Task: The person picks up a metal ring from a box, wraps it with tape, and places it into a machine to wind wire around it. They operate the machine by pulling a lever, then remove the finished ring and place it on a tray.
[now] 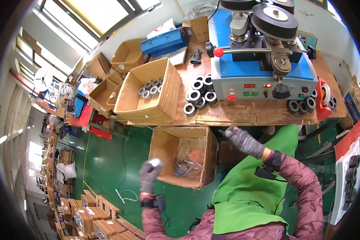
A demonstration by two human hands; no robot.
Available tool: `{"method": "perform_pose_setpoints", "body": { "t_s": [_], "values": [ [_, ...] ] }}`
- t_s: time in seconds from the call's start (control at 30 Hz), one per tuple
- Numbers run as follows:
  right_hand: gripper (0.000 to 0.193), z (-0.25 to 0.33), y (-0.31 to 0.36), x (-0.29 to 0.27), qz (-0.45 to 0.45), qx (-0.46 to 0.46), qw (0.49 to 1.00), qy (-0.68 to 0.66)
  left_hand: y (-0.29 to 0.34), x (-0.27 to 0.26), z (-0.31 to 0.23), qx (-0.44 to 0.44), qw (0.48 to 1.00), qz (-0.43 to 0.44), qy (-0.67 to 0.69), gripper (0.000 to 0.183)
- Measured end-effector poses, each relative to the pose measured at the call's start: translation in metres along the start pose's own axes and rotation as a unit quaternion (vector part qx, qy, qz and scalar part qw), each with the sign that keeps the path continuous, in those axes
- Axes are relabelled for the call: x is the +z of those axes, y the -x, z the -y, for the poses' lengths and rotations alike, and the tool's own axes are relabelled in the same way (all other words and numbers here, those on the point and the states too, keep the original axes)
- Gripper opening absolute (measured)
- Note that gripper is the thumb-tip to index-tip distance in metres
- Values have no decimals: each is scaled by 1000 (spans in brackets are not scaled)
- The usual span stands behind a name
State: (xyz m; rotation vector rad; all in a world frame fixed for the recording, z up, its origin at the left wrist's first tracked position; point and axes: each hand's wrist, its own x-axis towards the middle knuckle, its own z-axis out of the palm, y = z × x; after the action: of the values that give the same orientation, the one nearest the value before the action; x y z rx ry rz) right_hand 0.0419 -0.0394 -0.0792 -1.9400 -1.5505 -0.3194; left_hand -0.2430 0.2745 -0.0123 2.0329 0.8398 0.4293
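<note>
My left hand (149, 178), in a grey knit glove, is closed around a small silver-white round piece (156, 162), just left of an open cardboard box (160, 148) below the bench edge. Clear plastic and some reddish bits lie inside that box. My right hand (246, 143), in a similar glove, is held near the bench's front edge, right of the box. Its fingers are curled, and a thin dark tip shows at them, too small to name. Several dark rings with silver faces (194, 96) are piled on the wooden bench (244, 114), up and left of my right hand.
A blue and white machine (260, 86) with black wheels stands on the bench. To its left, a cardboard box (148, 106) holds more rings. A red holder (323, 98) sits at the right. Stacked cartons (96, 220) line the lower left, and black rings (351, 174) the right side.
</note>
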Motion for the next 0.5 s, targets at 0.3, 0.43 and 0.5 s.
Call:
{"method": "perform_pose_setpoints", "body": {
  "t_s": [0.3,0.43,0.5],
  "values": [
    [38,106,-62,30,241,475,566,-629,15,111,-14,-176,851,40,493,22],
    [35,113,-70,46,252,483,551,-633,16,111,8,24,995,50,84,25],
    [32,115,-72,54,231,499,556,-623,18,113,5,-79,961,31,262,25]
  ]
}}
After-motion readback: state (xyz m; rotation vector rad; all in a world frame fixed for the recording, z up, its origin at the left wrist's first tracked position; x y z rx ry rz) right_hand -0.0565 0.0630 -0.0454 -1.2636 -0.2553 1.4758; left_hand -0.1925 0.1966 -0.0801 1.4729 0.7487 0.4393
